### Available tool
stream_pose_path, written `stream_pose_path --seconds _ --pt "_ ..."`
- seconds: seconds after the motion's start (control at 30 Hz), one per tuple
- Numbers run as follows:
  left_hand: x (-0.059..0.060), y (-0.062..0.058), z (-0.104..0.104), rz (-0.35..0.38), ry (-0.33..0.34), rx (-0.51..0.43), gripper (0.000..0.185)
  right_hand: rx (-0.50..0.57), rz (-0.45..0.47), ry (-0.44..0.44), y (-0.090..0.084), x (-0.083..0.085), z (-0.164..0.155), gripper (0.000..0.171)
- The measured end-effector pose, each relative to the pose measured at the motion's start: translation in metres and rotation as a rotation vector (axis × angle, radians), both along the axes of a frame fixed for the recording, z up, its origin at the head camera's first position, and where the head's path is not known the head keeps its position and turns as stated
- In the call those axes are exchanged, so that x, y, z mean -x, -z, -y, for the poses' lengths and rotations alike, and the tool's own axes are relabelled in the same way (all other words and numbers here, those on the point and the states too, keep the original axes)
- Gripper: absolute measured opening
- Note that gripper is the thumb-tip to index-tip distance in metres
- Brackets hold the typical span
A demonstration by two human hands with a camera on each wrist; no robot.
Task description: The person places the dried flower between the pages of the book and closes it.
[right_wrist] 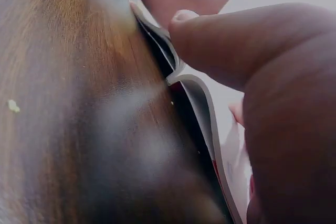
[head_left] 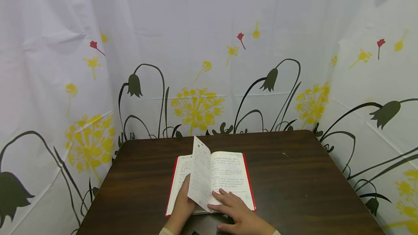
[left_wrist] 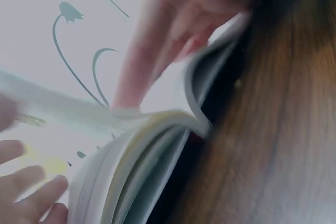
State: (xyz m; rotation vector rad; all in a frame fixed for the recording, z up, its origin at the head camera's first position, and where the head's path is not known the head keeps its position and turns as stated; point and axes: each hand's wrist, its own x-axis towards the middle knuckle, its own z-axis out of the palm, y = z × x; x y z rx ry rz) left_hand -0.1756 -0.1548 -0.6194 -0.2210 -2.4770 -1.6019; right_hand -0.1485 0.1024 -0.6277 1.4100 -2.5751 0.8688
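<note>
An open book [head_left: 229, 177] with a red cover lies on the table, printed pages facing up. One page [head_left: 200, 169] stands raised near the middle, leaning left. Behind that page my left hand [head_left: 183, 201] is over the book's left side, its fingertips hidden in the head view; the left wrist view shows its fingers [left_wrist: 31, 192] spread and loosely extended beside the page stack. My right hand [head_left: 236, 211] rests at the lower part of the right page, fingers extended. Its thumb [right_wrist: 215, 40] stands out near the book's bottom edge in the right wrist view.
The dark wooden table [head_left: 287, 188] extends around the book, with a thin straw-like strand [head_left: 290, 157] to the right. A white curtain [head_left: 209, 28] with printed flowers hangs behind and at both sides.
</note>
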Motion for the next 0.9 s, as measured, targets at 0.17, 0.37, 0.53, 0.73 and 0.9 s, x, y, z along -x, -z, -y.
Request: stream_pose_path --seconds 0.17,0.37,0.53,0.73,0.9 --pt "0.006 -0.003 0.007 0.005 -0.047 -0.514 0.042 -0.068 0.086 0.009 0.004 0.001 0.001 0.058" --pt "0.006 -0.009 0.012 -0.312 -0.337 -0.660 0.041 -0.116 0.048 0.046 0.008 0.000 0.003 0.063" --pt "0.004 -0.012 0.014 -0.633 -0.512 -0.532 0.027 -0.139 -0.039 0.065 0.008 -0.001 0.005 0.070" --pt "0.007 -0.007 0.013 -0.710 -0.557 -0.042 0.017 -0.063 0.043 0.062 0.002 -0.001 0.004 0.066" --pt "0.008 -0.003 0.008 -0.414 -0.512 0.300 0.012 -0.070 0.078 0.058 0.009 0.001 0.004 0.060"
